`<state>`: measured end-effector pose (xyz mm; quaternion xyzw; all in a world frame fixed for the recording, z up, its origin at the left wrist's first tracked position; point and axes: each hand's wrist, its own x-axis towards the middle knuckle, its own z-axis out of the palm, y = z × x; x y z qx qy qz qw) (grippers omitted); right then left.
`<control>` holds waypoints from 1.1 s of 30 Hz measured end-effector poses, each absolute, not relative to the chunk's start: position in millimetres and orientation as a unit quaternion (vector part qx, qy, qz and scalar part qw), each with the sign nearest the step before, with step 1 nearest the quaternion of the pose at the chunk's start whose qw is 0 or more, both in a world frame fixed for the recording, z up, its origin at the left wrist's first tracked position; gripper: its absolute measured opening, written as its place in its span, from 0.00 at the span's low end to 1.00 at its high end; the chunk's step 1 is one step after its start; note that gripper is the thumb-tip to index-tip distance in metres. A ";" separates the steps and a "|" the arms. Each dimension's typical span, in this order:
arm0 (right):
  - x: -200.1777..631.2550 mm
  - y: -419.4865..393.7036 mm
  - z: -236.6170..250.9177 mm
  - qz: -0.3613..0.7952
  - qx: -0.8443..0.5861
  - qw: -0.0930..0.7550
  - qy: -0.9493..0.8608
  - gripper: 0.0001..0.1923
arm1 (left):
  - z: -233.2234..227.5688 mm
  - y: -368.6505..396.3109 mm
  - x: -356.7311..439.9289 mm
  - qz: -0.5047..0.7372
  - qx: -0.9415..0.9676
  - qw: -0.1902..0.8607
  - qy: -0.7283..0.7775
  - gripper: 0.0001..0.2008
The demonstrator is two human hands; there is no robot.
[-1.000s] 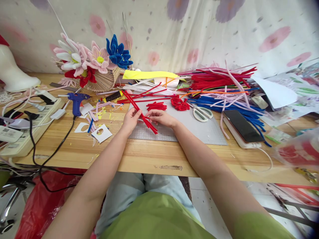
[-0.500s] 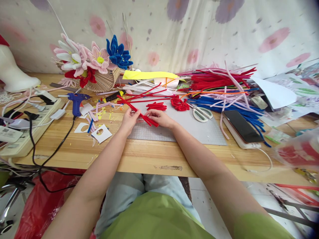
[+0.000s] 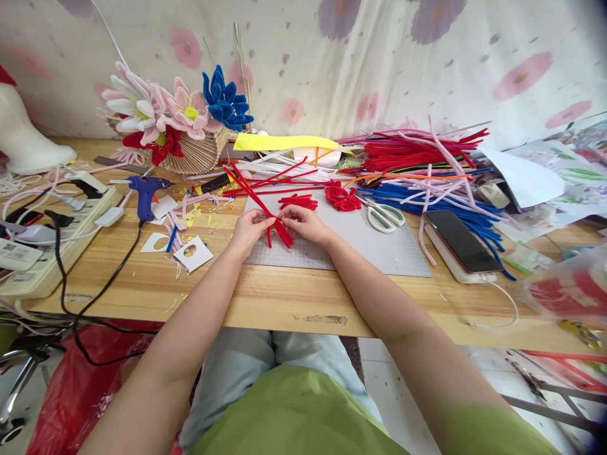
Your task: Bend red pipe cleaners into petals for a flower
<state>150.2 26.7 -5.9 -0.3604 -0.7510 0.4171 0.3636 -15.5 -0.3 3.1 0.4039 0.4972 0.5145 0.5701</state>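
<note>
Between my hands, a bundle of red pipe cleaners (image 3: pixel 255 197) slants over the grey cutting mat (image 3: pixel 379 249), its short ends fanned out below my fingers. My left hand (image 3: pixel 253 229) is closed, pinching the bundle from the left. From the right, my right hand (image 3: pixel 302 222) grips it with thumb and fingertips at the same spot, where the strands gather. Just behind my right hand lies a pile of short red pipe cleaner pieces (image 3: pixel 298 201). Farther right on the mat are red looped pipe cleaner shapes (image 3: pixel 342 197) and scissors with pale handles (image 3: pixel 383 218).
A blue glue gun (image 3: pixel 147 193) and a power strip (image 3: pixel 57 246) with cables stand left. Pipe cleaner flowers (image 3: pixel 190 114) sit at the back. Blue pipe cleaners (image 3: pixel 441 205) and a phone (image 3: pixel 462 240) lie right. Paper scraps (image 3: pixel 193 254) are near my left arm.
The bundle has turned steeper, its lower ends now pointing more toward me. My right hand has shifted its fingers up to the gathered point beside my left fingertips.
</note>
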 end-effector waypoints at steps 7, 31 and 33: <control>147.8 26.5 -6.7 0.424 -0.362 0.368 -0.744 0.11 | 3.7 0.7 -15.8 0.524 0.396 0.560 0.505 0.20; 129.2 4.7 0.8 0.239 -0.418 0.257 -0.838 0.21 | -3.0 8.7 -16.0 0.624 0.370 0.443 0.527 0.15; 129.5 6.3 1.2 0.268 -0.427 0.275 -0.819 0.22 | -3.1 8.2 -16.7 0.619 0.381 0.446 0.523 0.15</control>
